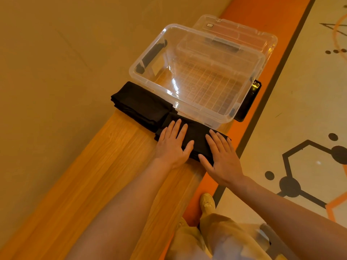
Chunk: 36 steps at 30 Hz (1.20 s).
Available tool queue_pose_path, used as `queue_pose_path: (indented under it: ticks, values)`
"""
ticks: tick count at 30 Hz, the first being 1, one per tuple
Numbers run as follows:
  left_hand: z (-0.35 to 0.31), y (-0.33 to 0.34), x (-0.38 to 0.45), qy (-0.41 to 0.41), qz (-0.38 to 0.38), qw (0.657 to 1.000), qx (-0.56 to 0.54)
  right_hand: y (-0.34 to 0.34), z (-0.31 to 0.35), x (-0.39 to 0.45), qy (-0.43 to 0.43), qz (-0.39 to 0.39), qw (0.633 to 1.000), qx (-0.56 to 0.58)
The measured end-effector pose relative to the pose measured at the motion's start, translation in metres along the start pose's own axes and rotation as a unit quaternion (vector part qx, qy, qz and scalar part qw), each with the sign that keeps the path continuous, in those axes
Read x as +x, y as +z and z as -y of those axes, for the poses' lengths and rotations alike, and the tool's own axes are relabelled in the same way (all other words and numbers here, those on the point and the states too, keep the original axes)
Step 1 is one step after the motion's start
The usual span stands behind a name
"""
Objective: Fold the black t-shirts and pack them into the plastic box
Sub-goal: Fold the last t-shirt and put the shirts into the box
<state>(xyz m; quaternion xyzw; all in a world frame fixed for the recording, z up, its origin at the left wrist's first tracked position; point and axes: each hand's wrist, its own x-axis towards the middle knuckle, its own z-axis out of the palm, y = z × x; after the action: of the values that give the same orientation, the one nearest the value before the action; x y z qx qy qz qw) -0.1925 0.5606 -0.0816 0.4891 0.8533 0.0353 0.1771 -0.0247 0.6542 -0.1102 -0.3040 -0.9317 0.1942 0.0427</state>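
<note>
A folded black t-shirt point(197, 136) lies on the wooden bench point(105, 166), just in front of the clear plastic box point(199, 72). My left hand point(171, 145) lies flat on its left end with fingers straight. On its right end my right hand point(222, 158) presses flat too. A second folded black t-shirt point(140, 106) sits to the left, against the box's near-left corner. Nothing is inside the box.
The clear lid point(242, 34) lies behind the box. A black object point(249, 102) sticks out at the box's right side. A wall runs along the bench's left. On the right are the bench's edge, an orange floor strip, my shoe point(207, 203).
</note>
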Motion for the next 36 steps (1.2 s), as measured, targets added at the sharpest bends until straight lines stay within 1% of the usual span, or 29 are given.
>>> queue_pose_path:
  ticks: [11,16,18,22,24,27,29,31,33,36]
  values:
    - [-0.009,0.013,-0.05,-0.073,-0.001,0.997,0.0,-0.001,-0.001,-0.017,-0.079,0.036,0.996,0.0]
    - [-0.007,0.028,-0.087,-0.133,-0.037,0.99,-0.013,0.004,0.013,-0.026,-0.134,0.06,0.989,-0.014]
    - [-0.006,0.033,-0.104,-0.166,-0.06,0.984,-0.027,0.006,0.023,-0.026,-0.166,0.074,0.983,-0.025]
    - [0.008,0.042,-0.135,-0.227,-0.065,0.971,-0.018,0.016,0.046,-0.024,-0.225,0.111,0.967,-0.04]
    - [0.018,0.046,-0.151,-0.261,-0.08,0.962,-0.02,0.023,0.061,-0.021,-0.256,0.125,0.957,-0.046]
    - [0.032,0.048,-0.175,-0.312,-0.101,0.944,-0.027,0.032,0.086,-0.015,-0.31,0.154,0.937,-0.054]
    - [0.042,0.048,-0.189,-0.335,-0.1,0.936,-0.037,0.038,0.101,-0.009,-0.345,0.17,0.921,-0.065]
    - [0.05,0.046,-0.201,-0.347,-0.101,0.931,-0.044,0.04,0.113,-0.005,-0.373,0.178,0.907,-0.084]
    - [0.057,0.044,-0.211,-0.348,-0.112,0.93,-0.039,0.039,0.124,-0.004,-0.389,0.172,0.901,-0.086]
    - [0.072,0.041,-0.221,-0.314,-0.176,0.932,-0.039,0.035,0.14,-0.009,-0.421,0.146,0.893,-0.06]
